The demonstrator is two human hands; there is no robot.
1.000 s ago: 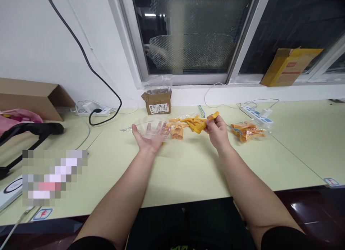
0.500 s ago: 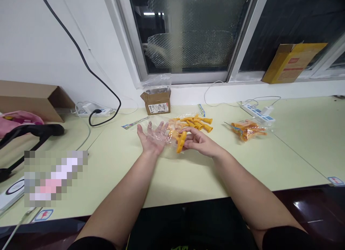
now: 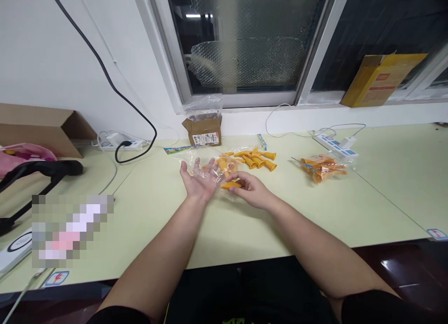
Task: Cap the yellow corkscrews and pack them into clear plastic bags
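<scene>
My left hand (image 3: 201, 182) is palm up with its fingers spread, under and against a clear plastic bag (image 3: 209, 171) that has orange pieces inside. My right hand (image 3: 250, 188) pinches an orange piece (image 3: 230, 185) at the bag's near right side. Behind the hands lies a pile of orange horn-shaped pieces (image 3: 259, 161) on the table. The bag's printed header strip (image 3: 182, 149) points to the back left. Farther right is another clear bag of orange pieces (image 3: 324, 168).
A small open cardboard box (image 3: 205, 130) stands against the wall. Power strips (image 3: 336, 146) with cables lie at the back. On the left are a larger carton (image 3: 35, 128), a black frame (image 3: 52, 170) and a blurred object (image 3: 73, 230). A yellow box (image 3: 381, 81) leans on the window.
The orange piece in my right hand has turned from upright to nearly flat and moved slightly left. The bag has shifted, and its header strip now lies flatter.
</scene>
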